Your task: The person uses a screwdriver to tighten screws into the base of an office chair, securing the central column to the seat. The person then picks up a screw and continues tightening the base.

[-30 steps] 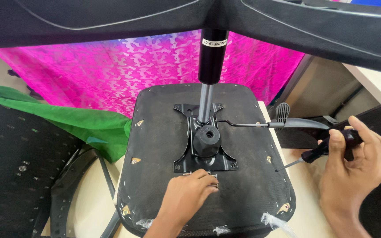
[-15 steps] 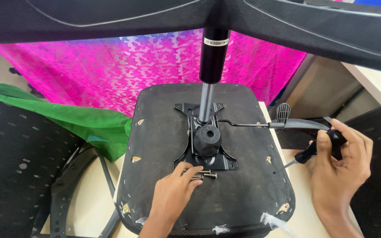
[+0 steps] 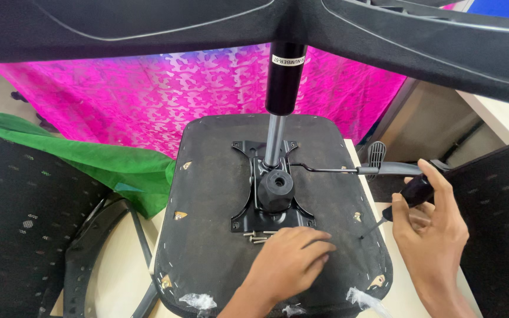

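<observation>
Your left hand (image 3: 287, 265) covers part of the small silver screws (image 3: 258, 237); the black-handled screwdriver (image 3: 405, 199) shaft is half hidden behind your right hand (image 3: 434, 235).

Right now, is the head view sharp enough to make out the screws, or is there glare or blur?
Head view: even, soft light, no glare; screws sharp beside the left hand; right hand and screwdriver crisp; chair base overhead is dark, with wide-angle bending at the edges.

Two bare hands and forearms show: the left hand (image 3: 287, 262) and right hand (image 3: 434, 235), with no sleeves, gloves, rings or watch visible on either.
</observation>
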